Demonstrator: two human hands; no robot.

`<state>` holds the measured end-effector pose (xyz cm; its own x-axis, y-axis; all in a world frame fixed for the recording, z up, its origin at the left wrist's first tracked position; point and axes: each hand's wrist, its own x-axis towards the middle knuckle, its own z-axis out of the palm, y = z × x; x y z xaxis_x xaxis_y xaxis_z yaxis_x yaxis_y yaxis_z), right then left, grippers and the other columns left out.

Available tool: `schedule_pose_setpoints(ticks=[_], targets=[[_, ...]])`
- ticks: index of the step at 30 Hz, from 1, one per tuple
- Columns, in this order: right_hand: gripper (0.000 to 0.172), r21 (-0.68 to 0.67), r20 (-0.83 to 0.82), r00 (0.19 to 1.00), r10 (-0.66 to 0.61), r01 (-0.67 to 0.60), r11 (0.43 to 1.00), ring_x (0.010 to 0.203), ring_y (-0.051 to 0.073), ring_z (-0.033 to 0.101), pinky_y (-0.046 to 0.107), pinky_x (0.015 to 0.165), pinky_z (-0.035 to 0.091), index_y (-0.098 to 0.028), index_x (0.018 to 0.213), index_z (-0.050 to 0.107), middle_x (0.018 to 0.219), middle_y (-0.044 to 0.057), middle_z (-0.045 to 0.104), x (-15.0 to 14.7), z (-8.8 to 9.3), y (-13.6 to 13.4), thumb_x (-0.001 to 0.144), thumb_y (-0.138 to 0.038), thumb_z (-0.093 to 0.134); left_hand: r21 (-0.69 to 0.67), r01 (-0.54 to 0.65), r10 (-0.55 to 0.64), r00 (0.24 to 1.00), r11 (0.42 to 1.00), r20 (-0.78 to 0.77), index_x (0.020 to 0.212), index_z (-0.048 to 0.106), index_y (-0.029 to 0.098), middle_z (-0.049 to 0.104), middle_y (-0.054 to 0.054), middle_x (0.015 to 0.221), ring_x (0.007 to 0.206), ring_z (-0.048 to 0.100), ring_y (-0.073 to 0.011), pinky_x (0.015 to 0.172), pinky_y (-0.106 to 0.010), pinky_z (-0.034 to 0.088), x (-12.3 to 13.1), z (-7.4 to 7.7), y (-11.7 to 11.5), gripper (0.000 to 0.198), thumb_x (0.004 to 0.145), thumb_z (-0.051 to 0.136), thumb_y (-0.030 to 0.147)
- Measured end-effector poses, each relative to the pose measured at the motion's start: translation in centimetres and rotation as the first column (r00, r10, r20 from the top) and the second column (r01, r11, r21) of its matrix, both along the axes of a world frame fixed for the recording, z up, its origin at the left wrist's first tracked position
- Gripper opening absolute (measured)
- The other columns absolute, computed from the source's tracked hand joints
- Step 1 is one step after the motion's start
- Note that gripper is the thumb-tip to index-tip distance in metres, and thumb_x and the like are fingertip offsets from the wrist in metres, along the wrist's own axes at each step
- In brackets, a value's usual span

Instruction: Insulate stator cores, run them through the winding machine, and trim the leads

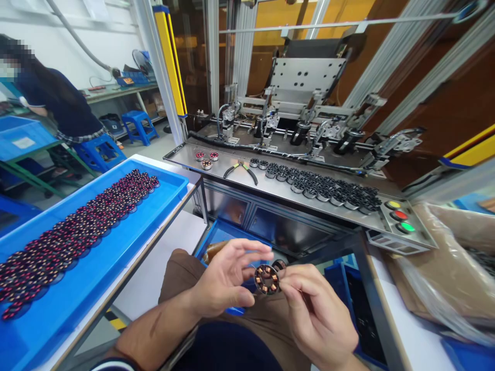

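Observation:
A round motor stator [266, 280] with copper windings around its inside is held over my lap. My right hand [317, 309] pinches its right edge between thumb and fingers. Just left of the stator is my left hand [228, 278], its thumb and fingers spread apart. Thin wire ends seem to stick out from the stator toward it; whether the fingertips touch them I cannot tell. Part of another dark ring [279, 265] shows behind the stator, by the right fingertips. Below the hands, a blue bin [220, 232] is partly hidden.
A blue tray [154, 226] on the left bears rows of wound stators [77, 232]. On the machine's metal ledge lie cutting pliers [240, 167], several red-and-copper stators [207, 164], rows of black cores [320, 185] and push buttons [400, 215]. At right stands a plastic-lined carton [444, 268]; a co-worker [69, 98] is at far left.

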<state>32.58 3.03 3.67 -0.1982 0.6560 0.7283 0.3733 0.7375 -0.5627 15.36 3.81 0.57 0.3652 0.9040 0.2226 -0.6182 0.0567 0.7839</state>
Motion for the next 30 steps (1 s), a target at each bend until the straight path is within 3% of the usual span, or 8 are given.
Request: schedule_pose_setpoints(ticks=[4, 6, 10, 13, 16, 19, 23, 30], targets=[[0.013, 0.108, 0.13, 0.992, 0.002, -0.016, 0.994, 0.067, 0.015, 0.068, 0.026, 0.056, 0.057, -0.021, 0.096, 0.06, 0.076, 0.004, 0.068, 0.9, -0.2, 0.0, 0.093, -0.009, 0.054, -0.111, 0.309, -0.318, 0.945, 0.945, -0.078, 0.1, 0.052, 0.017, 0.07, -0.004, 0.081, 0.068, 0.071, -0.0143, 0.06, -0.021, 0.053, 0.1, -0.7, 0.4, 0.035, 0.084, 0.072, 0.041], [0.013, 0.122, 0.148, 0.989, -0.021, 0.003, 0.993, 0.066, 0.014, 0.067, 0.024, 0.057, 0.057, -0.021, 0.095, 0.06, 0.074, 0.002, 0.068, 0.9, -0.3, -0.1, 0.093, -0.01, 0.054, -0.108, 0.337, -0.345, 0.936, 0.935, -0.071, 0.099, 0.049, 0.017, 0.071, -0.004, 0.077, 0.065, 0.071, -0.0154, 0.055, -0.02, 0.052, 0.3, -1.0, 0.5, 0.034, 0.087, 0.069, 0.042], [0.015, 0.035, 0.05, 0.997, -0.05, 0.049, 0.998, 0.063, 0.013, 0.063, 0.024, 0.057, 0.053, -0.021, 0.088, 0.06, 0.07, 0.001, 0.064, 0.1, -0.4, -0.5, 0.092, -0.007, 0.054, -0.019, 0.162, -0.163, 0.985, 0.987, -0.061, 0.102, 0.049, 0.019, 0.068, -0.002, 0.084, 0.07, 0.072, -0.0146, 0.058, -0.02, 0.054, 0.8, -1.3, 0.1, 0.037, 0.083, 0.074, 0.038], [0.017, -0.097, -0.104, 0.994, -0.046, 0.036, 0.995, 0.063, 0.013, 0.059, 0.024, 0.056, 0.05, -0.02, 0.081, 0.06, 0.07, 0.001, 0.061, -0.6, -0.9, -0.7, 0.093, -0.01, 0.055, 0.139, -0.055, 0.074, 0.989, 0.989, -0.131, 0.101, 0.054, 0.019, 0.066, -0.003, 0.093, 0.076, 0.07, -0.0125, 0.066, -0.021, 0.055, 0.9, -1.3, -0.2, 0.036, 0.08, 0.078, 0.034], [0.024, -0.325, -0.27, 0.962, -0.05, -0.042, 0.945, 0.061, 0.013, 0.056, 0.023, 0.055, 0.048, -0.019, 0.071, 0.059, 0.067, 0.001, 0.057, -1.0, -1.8, -0.8, 0.096, -0.02, 0.057, 0.434, -0.236, 0.369, 0.894, 0.87, -0.253, 0.103, 0.057, 0.019, 0.068, -0.008, 0.1, 0.091, 0.068, -0.0174, 0.08, -0.028, 0.055, 0.6, -1.2, -0.2, 0.038, 0.076, 0.081, 0.032], [0.036, -0.535, -0.498, 0.866, -0.035, -0.275, 0.799, 0.057, 0.013, 0.053, 0.023, 0.052, 0.047, -0.019, 0.063, 0.057, 0.063, 0.001, 0.053, -1.4, -2.7, -0.6, 0.095, -0.035, 0.06, 0.64, -0.267, 0.55, 0.781, 0.721, -0.294, 0.11, 0.056, 0.021, 0.072, -0.01, 0.101, 0.094, 0.069, -0.0201, 0.085, -0.033, 0.056, 0.4, -1.1, -0.1, 0.038, 0.079, 0.078, 0.029], [0.034, -0.614, -0.688, 0.722, -0.068, -0.53, 0.585, 0.049, 0.011, 0.048, 0.023, 0.046, 0.045, -0.018, 0.065, 0.06, 0.062, -0.001, 0.052, -1.6, -3.2, -0.3, 0.089, -0.041, 0.066, 0.696, -0.287, 0.622, 0.728, 0.658, -0.287, 0.115, 0.055, 0.021, 0.074, -0.01, 0.099, 0.09, 0.07, -0.02, 0.082, -0.033, 0.057, 0.3, -0.8, -0.1, 0.042, 0.08, 0.077, 0.03], [0.034, -0.655, -0.685, 0.718, -0.123, -0.534, 0.535, 0.047, 0.01, 0.047, 0.024, 0.048, 0.045, -0.017, 0.064, 0.063, 0.06, 0.0, 0.054, -2.0, -3.1, -0.5, 0.083, -0.043, 0.073, 0.659, -0.255, 0.591, 0.725, 0.707, -0.354, 0.111, 0.058, 0.018, 0.074, -0.011, 0.101, 0.09, 0.071, -0.0205, 0.082, -0.033, 0.059, 0.1, -0.7, -0.2, 0.041, 0.077, 0.08, 0.027]])
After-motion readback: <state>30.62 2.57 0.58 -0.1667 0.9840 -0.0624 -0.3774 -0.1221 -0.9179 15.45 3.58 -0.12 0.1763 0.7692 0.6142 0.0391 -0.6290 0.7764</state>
